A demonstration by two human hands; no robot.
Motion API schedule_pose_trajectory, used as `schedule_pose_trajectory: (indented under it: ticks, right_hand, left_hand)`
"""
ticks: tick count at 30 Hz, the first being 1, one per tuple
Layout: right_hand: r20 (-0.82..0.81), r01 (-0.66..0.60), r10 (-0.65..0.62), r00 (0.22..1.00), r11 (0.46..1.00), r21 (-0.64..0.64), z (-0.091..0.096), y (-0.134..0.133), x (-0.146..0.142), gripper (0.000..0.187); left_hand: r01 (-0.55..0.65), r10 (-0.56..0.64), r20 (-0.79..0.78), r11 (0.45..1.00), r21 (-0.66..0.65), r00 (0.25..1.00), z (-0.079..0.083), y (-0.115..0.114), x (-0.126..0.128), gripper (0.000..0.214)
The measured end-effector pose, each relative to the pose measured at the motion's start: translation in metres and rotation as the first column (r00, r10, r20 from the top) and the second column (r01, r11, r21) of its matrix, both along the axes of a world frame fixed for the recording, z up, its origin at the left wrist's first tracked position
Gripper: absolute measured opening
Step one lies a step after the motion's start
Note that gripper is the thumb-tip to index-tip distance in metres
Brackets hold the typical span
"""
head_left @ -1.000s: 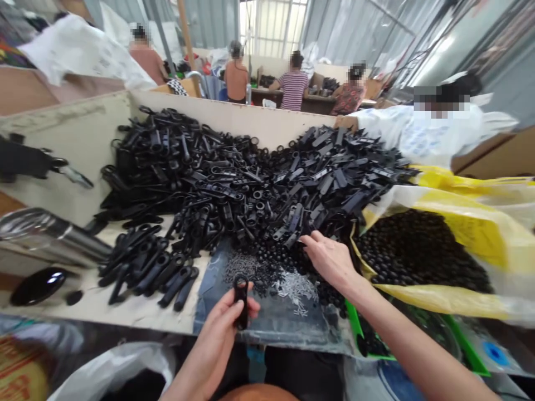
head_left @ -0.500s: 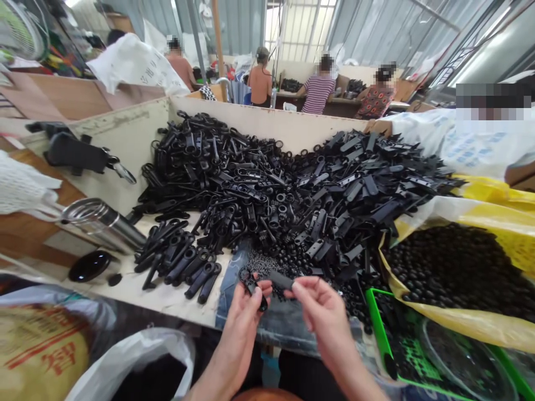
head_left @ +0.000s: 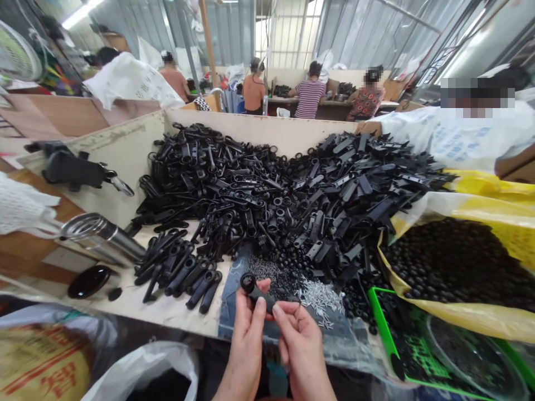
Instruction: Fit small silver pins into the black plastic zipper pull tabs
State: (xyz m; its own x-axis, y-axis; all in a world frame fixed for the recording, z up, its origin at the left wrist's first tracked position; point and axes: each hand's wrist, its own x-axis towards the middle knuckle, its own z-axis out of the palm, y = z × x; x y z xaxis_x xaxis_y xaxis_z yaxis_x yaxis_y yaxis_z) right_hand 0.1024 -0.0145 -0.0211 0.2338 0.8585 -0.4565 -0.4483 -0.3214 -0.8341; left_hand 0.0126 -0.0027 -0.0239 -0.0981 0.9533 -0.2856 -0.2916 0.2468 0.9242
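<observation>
Before me, my left hand (head_left: 247,328) is closed around a black plastic handle piece (head_left: 249,283) with a round ring end pointing up and away. A flat black plastic strip (head_left: 264,301) lies against this piece, my left thumb on it. My right hand (head_left: 301,340) pinches the strip's near end; its fingertips meet those of my left hand. Whether the strip is seated in the handle is hidden by my fingers. Just beyond lie small black balls (head_left: 288,267) and silver pins (head_left: 320,295) on a blue cloth (head_left: 234,298).
Ringed black parts (head_left: 200,167) and flat strips (head_left: 368,167) are heaped behind. Handles (head_left: 179,270) lie left near a steel cup (head_left: 104,236). A yellow bag (head_left: 443,317) of black balls and a green tray (head_left: 384,334) stand right. Several people work at the back.
My right hand has moved left and brought the flat strip onto the handle piece in my left hand. The silver pins have come into view.
</observation>
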Motion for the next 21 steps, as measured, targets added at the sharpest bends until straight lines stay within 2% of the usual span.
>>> schedule_pose_trajectory:
  ticks: [4, 7, 11, 16, 18, 21]
  right_hand:
    - [-0.018, 0.001, -0.001, 1.0, 1.0, 0.001, -0.002, -0.005, -0.005, 0.061]
    - [0.003, -0.041, 0.041, 0.999, 0.999, 0.002, -0.006, -0.007, -0.008, 0.058]
    - [0.03, -0.097, 0.096, 0.995, 0.995, 0.019, -0.015, -0.006, -0.01, 0.062]
    - [0.095, -0.185, 0.179, 0.979, 0.981, 0.059, -0.021, -0.01, -0.006, 0.056]
    - [0.15, -0.214, 0.2, 0.968, 0.974, 0.077, -0.018, -0.01, 0.001, 0.052]
    - [0.201, -0.181, 0.159, 0.967, 0.979, 0.096, -0.011, -0.005, 0.017, 0.05]
  left_hand:
    - [-0.025, 0.038, -0.159, 0.997, 0.079, 0.987, -0.007, -0.001, 0.003, 0.046]
    - [-0.026, 0.04, -0.192, 0.997, 0.076, 0.981, -0.013, -0.003, 0.003, 0.045]
    - [-0.041, 0.044, -0.142, 0.999, 0.019, 0.989, -0.015, -0.007, 0.001, 0.047]
    - [-0.081, 0.081, -0.004, 0.984, -0.158, 0.997, -0.005, -0.003, -0.007, 0.049]
    - [-0.089, 0.088, -0.012, 0.986, -0.141, 0.996, 0.0, 0.001, -0.01, 0.049]
    - [-0.022, 0.023, 0.002, 0.993, -0.117, 1.0, 0.005, 0.003, -0.016, 0.047]
